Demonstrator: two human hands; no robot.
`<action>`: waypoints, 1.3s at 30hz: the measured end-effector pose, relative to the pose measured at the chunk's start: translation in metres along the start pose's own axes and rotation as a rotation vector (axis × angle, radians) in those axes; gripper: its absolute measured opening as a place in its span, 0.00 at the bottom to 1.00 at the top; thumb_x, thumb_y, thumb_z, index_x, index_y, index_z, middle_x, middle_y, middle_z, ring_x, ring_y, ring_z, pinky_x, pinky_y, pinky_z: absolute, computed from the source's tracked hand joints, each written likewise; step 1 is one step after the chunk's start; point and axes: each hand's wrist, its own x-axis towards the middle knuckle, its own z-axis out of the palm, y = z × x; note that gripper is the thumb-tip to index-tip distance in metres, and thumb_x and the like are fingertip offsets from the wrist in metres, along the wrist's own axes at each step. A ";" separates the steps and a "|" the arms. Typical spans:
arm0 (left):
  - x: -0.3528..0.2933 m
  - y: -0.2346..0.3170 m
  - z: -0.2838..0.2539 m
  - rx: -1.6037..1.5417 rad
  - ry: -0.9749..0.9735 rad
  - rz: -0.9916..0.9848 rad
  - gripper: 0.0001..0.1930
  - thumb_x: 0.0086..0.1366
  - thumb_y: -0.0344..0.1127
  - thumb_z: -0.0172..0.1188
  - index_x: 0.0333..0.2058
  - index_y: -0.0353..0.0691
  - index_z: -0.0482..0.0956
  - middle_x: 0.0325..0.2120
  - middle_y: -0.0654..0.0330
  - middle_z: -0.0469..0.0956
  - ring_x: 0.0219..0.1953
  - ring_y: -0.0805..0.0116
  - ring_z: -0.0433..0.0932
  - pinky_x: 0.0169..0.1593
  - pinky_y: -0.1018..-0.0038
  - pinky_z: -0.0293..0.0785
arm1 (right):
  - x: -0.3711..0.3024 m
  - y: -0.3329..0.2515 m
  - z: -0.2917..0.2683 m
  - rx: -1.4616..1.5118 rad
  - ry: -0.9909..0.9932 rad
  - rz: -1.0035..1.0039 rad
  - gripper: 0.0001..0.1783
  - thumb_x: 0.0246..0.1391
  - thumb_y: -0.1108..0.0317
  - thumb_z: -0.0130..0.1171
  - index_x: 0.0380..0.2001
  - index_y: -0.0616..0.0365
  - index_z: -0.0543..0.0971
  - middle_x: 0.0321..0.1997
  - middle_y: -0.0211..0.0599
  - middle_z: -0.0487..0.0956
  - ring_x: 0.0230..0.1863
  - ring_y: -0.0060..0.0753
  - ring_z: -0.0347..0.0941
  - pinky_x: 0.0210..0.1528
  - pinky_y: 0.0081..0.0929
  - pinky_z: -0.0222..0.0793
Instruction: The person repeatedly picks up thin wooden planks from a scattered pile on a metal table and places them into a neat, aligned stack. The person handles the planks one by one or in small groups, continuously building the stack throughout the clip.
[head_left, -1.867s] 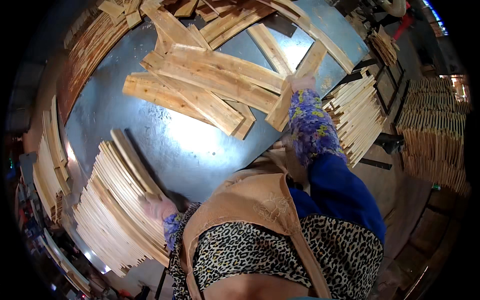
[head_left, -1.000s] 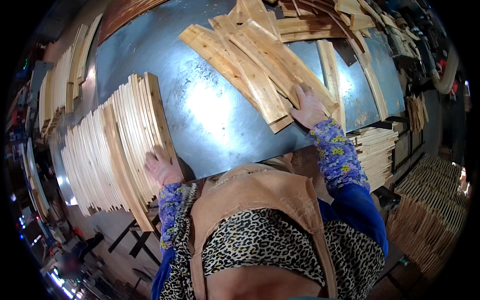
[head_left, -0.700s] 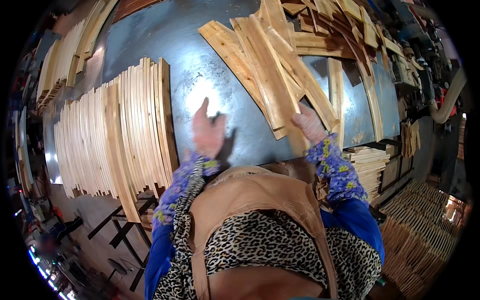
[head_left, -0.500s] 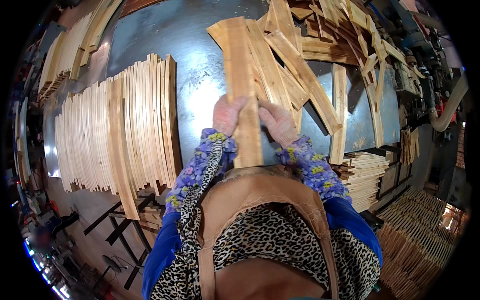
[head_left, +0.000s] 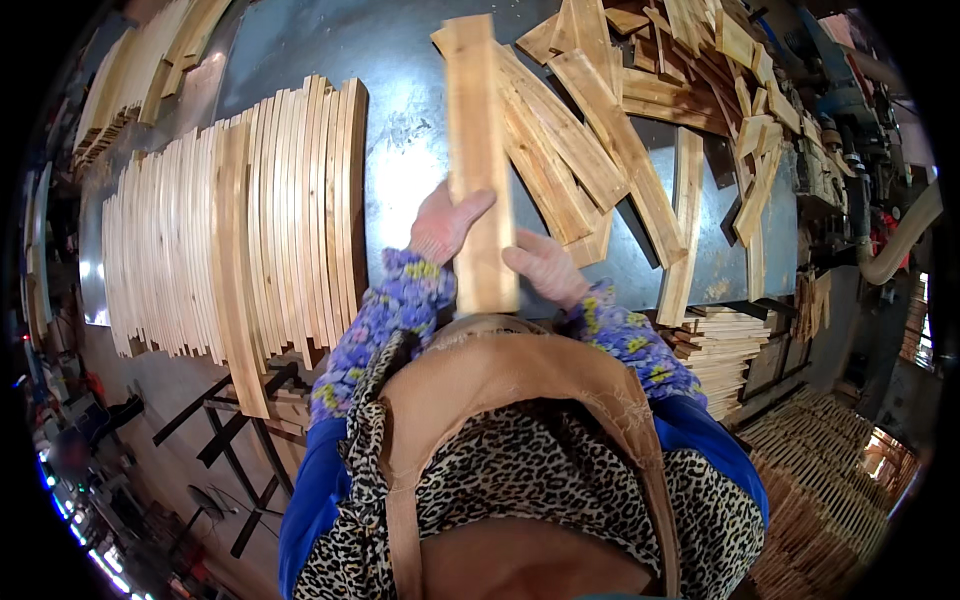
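A long, flat wooden board [head_left: 474,130] points away from me over the metal table, its near end close to my apron. My left hand [head_left: 445,222] grips its left edge, thumb laid across the top face and the other fingers hidden beneath. On the opposite edge, nearer me, my right hand [head_left: 545,266] holds the board; part of its fingers is out of sight underneath. Beyond and to the right, loose boards [head_left: 545,160] overlap at various angles. Left of my left hand lies a broad row of narrow boards [head_left: 290,200], with one board [head_left: 233,270] lying across its top.
Offcuts and short pieces [head_left: 680,90] are heaped at the far right of the metal table [head_left: 400,100]. A stack of boards [head_left: 715,350] stands below its right edge. Black metal legs [head_left: 240,430] stand at lower left. A hose [head_left: 905,235] and machinery are farther right.
My right hand has shifted along the board's right edge toward me. The held board looks blurred at its ends, and the loose boards beside it show more fully. My left hand keeps its grip.
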 end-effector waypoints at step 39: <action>-0.023 -0.025 0.017 -0.302 0.094 -0.218 0.37 0.71 0.48 0.67 0.67 0.21 0.71 0.62 0.37 0.79 0.63 0.51 0.81 0.67 0.63 0.75 | 0.076 -0.008 -0.037 0.308 -0.412 0.199 0.42 0.61 0.48 0.70 0.71 0.61 0.75 0.61 0.40 0.83 0.63 0.37 0.75 0.69 0.36 0.69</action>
